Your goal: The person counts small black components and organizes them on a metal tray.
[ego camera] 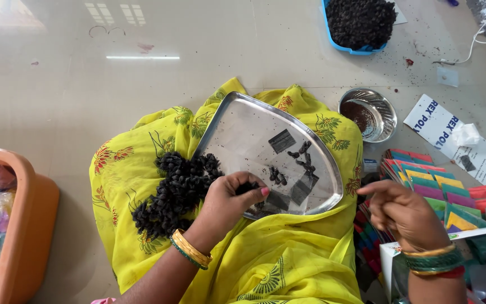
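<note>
Garment: bright yellow draped cloth (288,253), thin and lightly creased, covering the lap and legs.
Garment print: orange-red flower motifs with dark green leaf and stem outlines, scattered over the cloth; one larger yellow-and-dark fan-shaped motif near the lower edge.
Left hand (229,200): bare, no sleeve visible on the forearm; fingernail painted pink.
Left wrist: one broad gold-coloured metal bangle (191,247) beside one thin green bangle.
Right hand (403,211): bare, no sleeve visible.
Right wrist: stacked bangles (431,262); gold-coloured band on top, several green bands in the middle, gold and red bands below.
Rings: none discernible on either hand.
</note>
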